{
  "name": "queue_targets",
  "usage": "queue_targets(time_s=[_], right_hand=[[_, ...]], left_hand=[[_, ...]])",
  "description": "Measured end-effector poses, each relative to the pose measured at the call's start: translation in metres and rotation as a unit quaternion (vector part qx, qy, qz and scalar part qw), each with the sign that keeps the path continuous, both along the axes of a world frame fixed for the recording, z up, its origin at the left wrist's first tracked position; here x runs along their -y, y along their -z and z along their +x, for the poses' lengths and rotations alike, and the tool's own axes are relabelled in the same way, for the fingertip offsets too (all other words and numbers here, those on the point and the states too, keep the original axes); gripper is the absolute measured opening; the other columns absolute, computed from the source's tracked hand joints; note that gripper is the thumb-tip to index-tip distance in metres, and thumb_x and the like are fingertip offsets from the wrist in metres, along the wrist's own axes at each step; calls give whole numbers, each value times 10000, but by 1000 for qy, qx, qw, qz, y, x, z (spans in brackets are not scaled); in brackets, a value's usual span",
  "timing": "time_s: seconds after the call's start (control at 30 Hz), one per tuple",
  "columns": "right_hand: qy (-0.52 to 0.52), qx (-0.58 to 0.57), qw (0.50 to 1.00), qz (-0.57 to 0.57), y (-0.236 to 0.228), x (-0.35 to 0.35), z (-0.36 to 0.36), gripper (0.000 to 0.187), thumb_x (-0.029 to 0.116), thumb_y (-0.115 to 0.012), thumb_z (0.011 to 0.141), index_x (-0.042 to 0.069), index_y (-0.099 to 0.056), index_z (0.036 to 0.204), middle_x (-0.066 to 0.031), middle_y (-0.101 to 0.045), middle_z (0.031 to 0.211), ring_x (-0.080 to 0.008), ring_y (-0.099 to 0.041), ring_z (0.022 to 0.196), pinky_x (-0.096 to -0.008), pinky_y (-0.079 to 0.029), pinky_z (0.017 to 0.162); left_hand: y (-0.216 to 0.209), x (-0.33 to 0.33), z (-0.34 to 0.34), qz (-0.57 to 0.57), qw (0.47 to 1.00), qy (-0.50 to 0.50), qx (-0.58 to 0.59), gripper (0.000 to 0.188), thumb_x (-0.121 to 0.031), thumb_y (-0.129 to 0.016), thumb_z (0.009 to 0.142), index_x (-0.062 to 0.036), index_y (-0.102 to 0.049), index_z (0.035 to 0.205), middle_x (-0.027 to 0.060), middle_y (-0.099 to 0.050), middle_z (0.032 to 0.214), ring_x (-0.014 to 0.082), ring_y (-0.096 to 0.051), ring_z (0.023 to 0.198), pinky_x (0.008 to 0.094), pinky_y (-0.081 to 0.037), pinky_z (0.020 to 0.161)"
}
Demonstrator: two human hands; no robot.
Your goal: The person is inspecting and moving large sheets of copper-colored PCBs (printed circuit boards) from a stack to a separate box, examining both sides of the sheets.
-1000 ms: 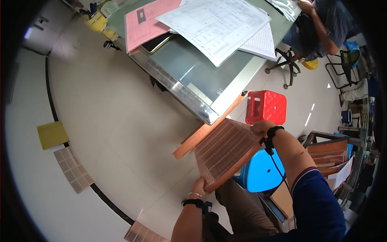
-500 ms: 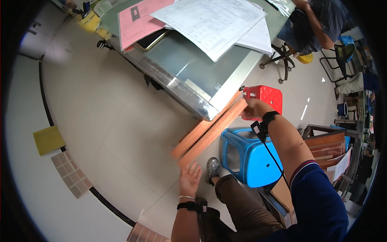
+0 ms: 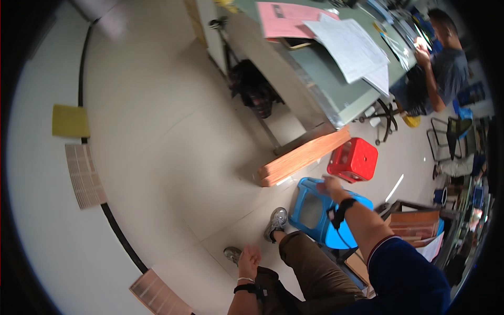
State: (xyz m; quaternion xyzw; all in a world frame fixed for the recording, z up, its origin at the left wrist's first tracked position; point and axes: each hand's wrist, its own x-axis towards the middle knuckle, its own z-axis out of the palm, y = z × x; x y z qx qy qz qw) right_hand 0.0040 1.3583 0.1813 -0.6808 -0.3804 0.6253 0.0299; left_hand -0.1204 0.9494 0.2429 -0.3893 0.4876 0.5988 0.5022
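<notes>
Reddish-orange wooden boards [image 3: 304,157] stand on edge, leaning at the near corner of the glass-topped table [image 3: 315,89]. Apart from them, my right hand [image 3: 331,186] hovers over the edge of the blue plastic stool [image 3: 315,212]; it holds nothing and its fingers reach forward, somewhat blurred. Low in front of my legs is my left hand [image 3: 250,257], near my shoe. Motion smears its fingers, and nothing shows in it. Both wrists wear black straps.
A red stool [image 3: 356,160] stands just beyond the blue one. Papers [image 3: 349,47] and a pink sheet [image 3: 289,20] lie on the table. A person [image 3: 438,73] sits at its far right. Framed wooden panels [image 3: 415,226] lean at the right.
My right hand has let go of the board, which now rests against the other by the table. Both hands have drawn back toward me, and the view has shifted.
</notes>
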Motion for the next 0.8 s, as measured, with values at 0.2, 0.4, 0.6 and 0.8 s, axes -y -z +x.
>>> queue_targets(time_s=[0.2,0.4,0.6,0.8], right_hand=[[-540,68,838,-31,-17,220,-31,286,256,-437,890,63,-573,1053,-102,-641,821,-213,-638,655,-340,-523,555],[-586,-53,793,-158,-60,368,-106,291,209,-420,905,35,-531,1110,-124,-628,863,-198,-625,656,-308,-536,517],[-663,38,745,-62,-69,475,-183,303,183,-408,891,-9,-520,1098,-142,-623,850,-196,-615,615,-299,-525,485],[-788,39,612,-56,-91,615,-241,334,198,-367,905,5,-484,1153,-150,-606,960,-213,-629,754,-323,-531,606]], left_hand=[[-11,103,49,-11,995,-95,-27,435,-325,-374,940,-35,-357,1264,153,-509,1147,274,-550,963,373,-463,835],[-34,219,71,-11,976,-215,-8,369,-267,-363,953,-33,-418,1233,139,-551,1095,237,-580,927,348,-488,811],[-43,385,92,-22,931,-360,-59,373,-257,-367,941,-21,-421,1225,152,-560,1100,240,-591,917,340,-500,783],[-44,517,147,-142,850,-502,-73,372,-233,-339,937,-9,-402,1228,169,-558,1087,246,-591,914,332,-505,761]])
